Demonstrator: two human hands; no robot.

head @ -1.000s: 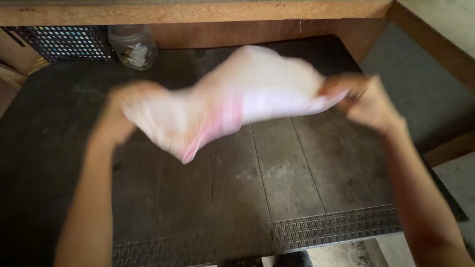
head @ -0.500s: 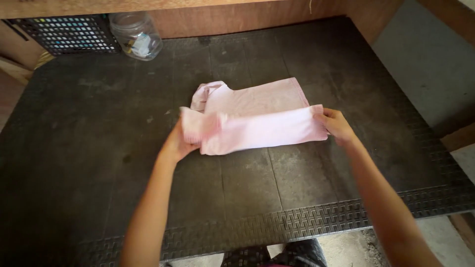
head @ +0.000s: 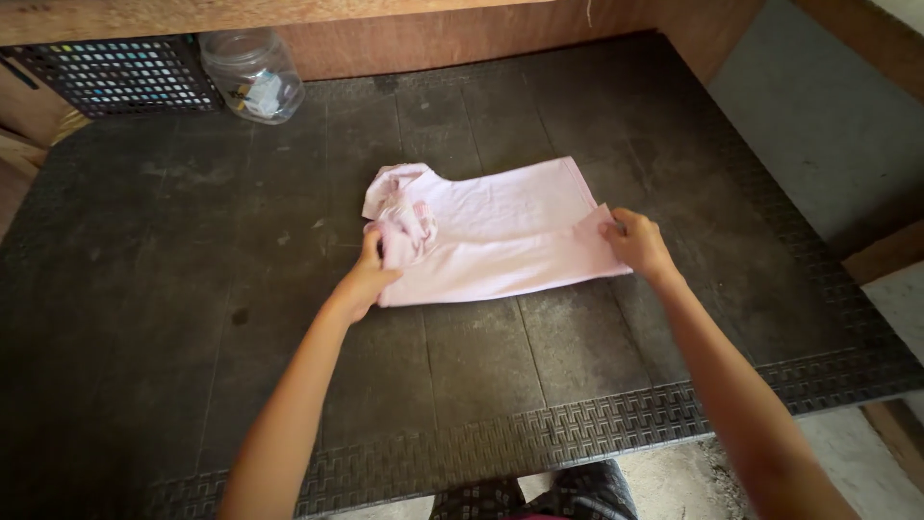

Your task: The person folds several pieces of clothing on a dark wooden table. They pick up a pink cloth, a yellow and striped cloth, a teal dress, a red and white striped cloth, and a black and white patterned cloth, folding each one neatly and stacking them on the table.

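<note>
A pale pink cloth [head: 500, 236] lies folded on the dark counter [head: 144, 318] in front of me, a little beyond its middle. The near layer is doubled over the far one, so the cloth makes a long flat band running left to right, with a stitched hem showing along its far right edge.

My left hand [head: 371, 274] is at the cloth's left end, fingers curled around a bunched, crumpled lump of fabric there; the hand is closed on that lump, with the knuckles towards me. My right hand [head: 635, 243] is at the opposite end, pinching the near right corner of the top layer between thumb and fingers, the rest of the hand low against the counter. Both forearms reach out from the near edge, well apart from each other, and the cloth is stretched flat between the two hands.

The counter has a dark, scuffed surface with faint seams and a woven-patterned border along the near edge. At the far left corner stands a clear jar [head: 252, 72] lying against a black perforated crate [head: 115, 72], both well away from the cloth. A wooden board [head: 433, 39] runs along the back.
</note>
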